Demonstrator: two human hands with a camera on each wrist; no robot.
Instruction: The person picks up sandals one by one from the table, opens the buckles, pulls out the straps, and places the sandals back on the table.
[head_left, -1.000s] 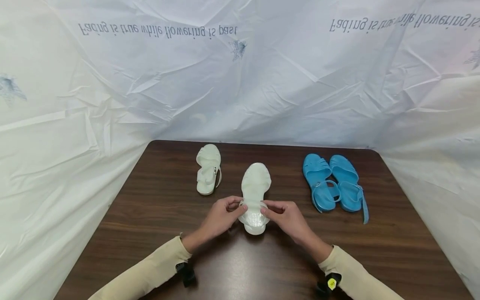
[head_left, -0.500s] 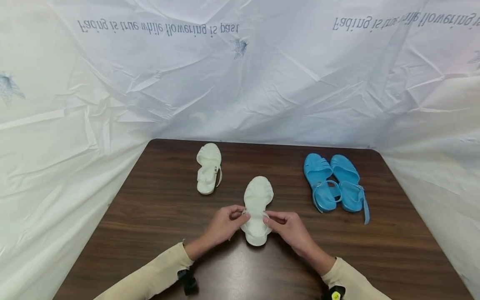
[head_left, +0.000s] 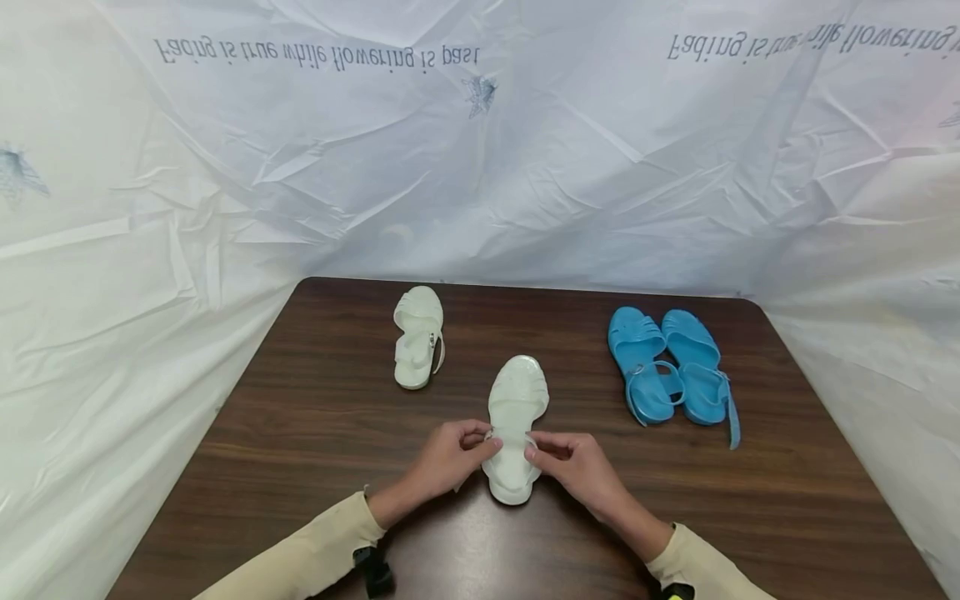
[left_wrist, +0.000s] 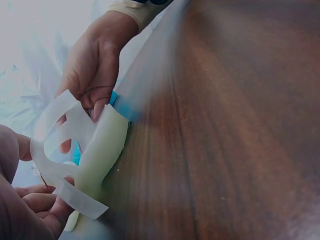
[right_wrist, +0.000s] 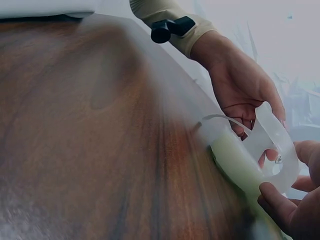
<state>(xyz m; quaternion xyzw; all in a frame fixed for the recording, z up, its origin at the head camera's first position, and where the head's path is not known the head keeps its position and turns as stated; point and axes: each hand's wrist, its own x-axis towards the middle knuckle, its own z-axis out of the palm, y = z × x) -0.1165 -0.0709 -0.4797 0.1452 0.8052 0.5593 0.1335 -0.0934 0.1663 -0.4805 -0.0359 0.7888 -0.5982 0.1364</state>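
Note:
A pale white sandal [head_left: 517, 400] lies toe-away near the middle of the table, between both hands. My left hand [head_left: 446, 458] pinches its strap on the left side, thumb above. On the right side, my right hand [head_left: 581, 471] pinches the strap between thumb and fingers. The left wrist view shows the translucent heel strap [left_wrist: 47, 125] standing up in a loop, with a loose strap end [left_wrist: 85, 202] beside my left hand [left_wrist: 30, 200]. In the right wrist view, my right hand [right_wrist: 300, 210] holds the strap [right_wrist: 285, 160] near a small buckle [right_wrist: 278, 160].
Another white sandal [head_left: 414, 333] lies at the back left of the dark wooden table [head_left: 300, 400]. Two blue sandals [head_left: 636, 333] lie side by side on the right. A white printed sheet [head_left: 480, 167] hangs behind the table.
The middle sandal has moved nearer to me and slightly right, with both hands still pinching its straps. The other white sandal and the blue pair have stayed in place.

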